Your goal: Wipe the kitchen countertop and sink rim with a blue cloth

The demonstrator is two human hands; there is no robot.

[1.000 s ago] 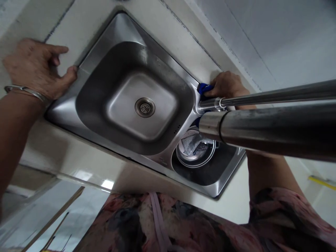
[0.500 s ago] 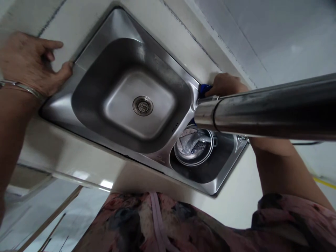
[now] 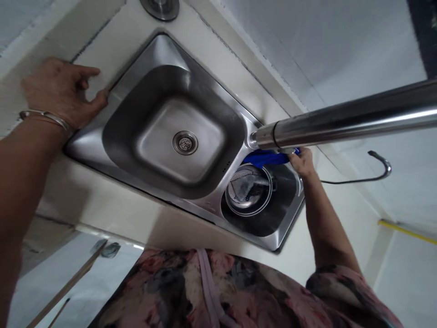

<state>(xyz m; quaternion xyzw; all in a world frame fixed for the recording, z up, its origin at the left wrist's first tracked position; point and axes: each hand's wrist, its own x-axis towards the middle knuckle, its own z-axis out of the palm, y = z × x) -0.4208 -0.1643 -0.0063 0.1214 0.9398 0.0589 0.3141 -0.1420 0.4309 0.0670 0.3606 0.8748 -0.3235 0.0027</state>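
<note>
My left hand rests flat on the pale counter at the left corner of a steel double sink, thumb touching the rim; a metal bangle circles the wrist. My right hand grips a blue cloth pressed on the sink's back rim above the small basin, just under the faucet spout. The large basin has a round drain. In the small basin sits a metal strainer basket holding something grey.
The steel faucet spout crosses the right half of the view, close to the camera. A thin curved metal tap stands at the right by the white wall. A round metal fitting sits on the counter at the top. Wooden sticks lie low left.
My right hand has slid the blue cloth from the far back rim, behind the spout, down to the rim under it. The view has shifted; my left hand stays at the corner.
</note>
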